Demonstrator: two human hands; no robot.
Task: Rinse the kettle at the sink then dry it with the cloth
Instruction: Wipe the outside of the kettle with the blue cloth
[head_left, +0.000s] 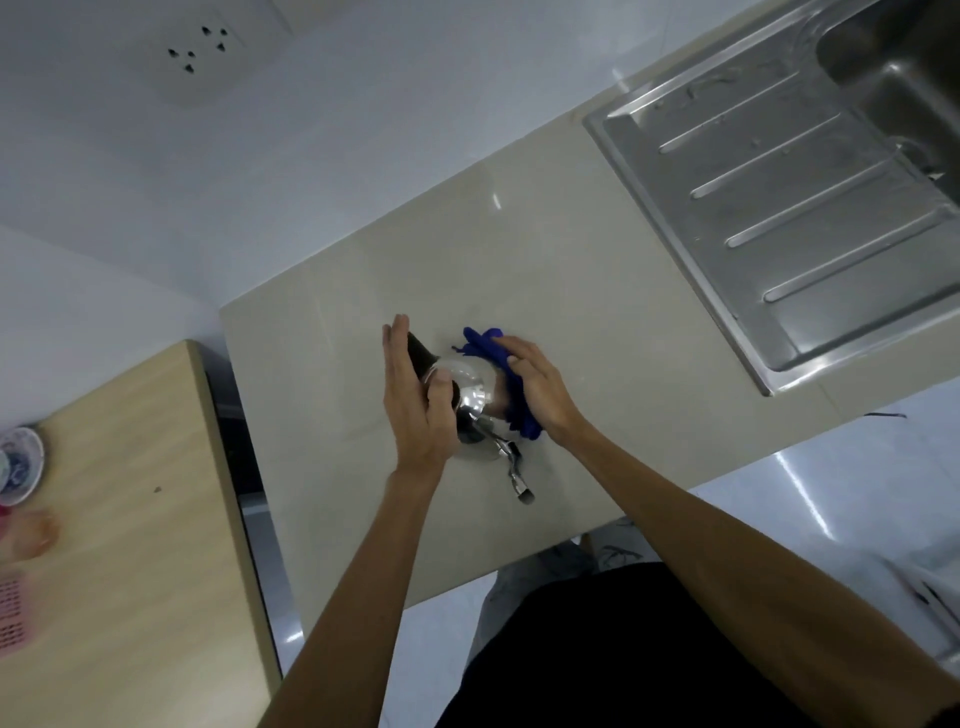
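A shiny steel kettle (470, 387) stands on the beige counter (545, 291), its curved spout (511, 465) pointing toward me. My left hand (415, 405) grips the kettle's dark handle from the left, fingers extended and thumb pressed near the lid. My right hand (535, 389) presses a blue cloth (493, 348) against the kettle's right side. The cloth wraps round the body and hides that side. The steel sink (893, 67) lies at the far right.
A ribbed steel drainboard (779, 208) sits between the counter and the sink basin. To the left is a wooden table (130, 519) with a patterned bowl (21, 462) and a pink item (13, 608). A wall socket (197, 47) is on the white wall.
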